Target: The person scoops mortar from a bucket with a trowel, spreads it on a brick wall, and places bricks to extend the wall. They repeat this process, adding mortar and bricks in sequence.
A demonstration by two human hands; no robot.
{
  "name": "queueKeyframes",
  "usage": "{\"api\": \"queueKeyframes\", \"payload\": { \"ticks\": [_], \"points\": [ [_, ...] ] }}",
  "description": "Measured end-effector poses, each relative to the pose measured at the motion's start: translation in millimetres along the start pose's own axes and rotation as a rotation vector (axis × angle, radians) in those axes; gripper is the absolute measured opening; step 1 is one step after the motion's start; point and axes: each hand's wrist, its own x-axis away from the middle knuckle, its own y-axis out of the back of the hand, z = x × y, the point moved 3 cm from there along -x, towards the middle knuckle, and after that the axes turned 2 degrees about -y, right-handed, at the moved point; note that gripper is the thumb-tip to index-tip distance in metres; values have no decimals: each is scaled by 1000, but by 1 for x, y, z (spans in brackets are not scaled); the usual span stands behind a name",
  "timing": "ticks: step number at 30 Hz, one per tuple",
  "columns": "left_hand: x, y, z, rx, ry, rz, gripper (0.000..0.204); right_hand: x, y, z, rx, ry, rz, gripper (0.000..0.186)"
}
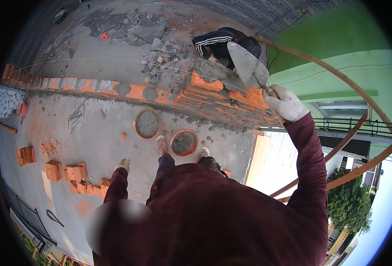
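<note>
My right hand point(286, 104), in a white glove, is closed at the right end of a brick wall. Its fingers are wrapped round what seems to be the handle of a trowel, mostly hidden by the glove. The trowel's broad grey blade point(249, 66), smeared with mortar, points up and away over the wall top. Just below the blade lies an orange brick point(249, 97), close to my fingers. Wet mortar point(213, 70) is heaped on another brick to the left. My left hand point(124, 165), also gloved, hangs low at my left side; its fingers are too small to read.
Behind the wall a person in a striped dark sleeve point(207, 42) bends low. Two round mortar tubs point(159, 117) point(197, 142) stand near my feet. Brick stacks point(53, 170) lie leftward. A string line point(129, 60) runs above the low wall point(87, 85). Curved poles point(337, 75) cross at right.
</note>
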Motion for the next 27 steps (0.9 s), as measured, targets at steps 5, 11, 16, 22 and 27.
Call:
{"api": "queueKeyframes", "payload": {
  "ticks": [5, 11, 16, 22, 27],
  "points": [
    [-73, -24, -17, 134, -167, 166, 58, -6, -1, 19, -235, -111, 260, 34],
    [-68, -44, -96, 93, -298, 201, 52, -11, -1, 29, 7, -92, 305, 34],
    [-61, -58, -68, 230, -304, 201, 45, 62, 14, 34, -165, -110, 203, 41],
    [-53, -49, 15, 44, -69, 237, 45, 110, -80, 9, -202, -135, 227, 31],
    [-58, -30, 4, -137, -104, 319, 47, 50, -259, -37, -963, -136, -199, 32]
  ]
}}
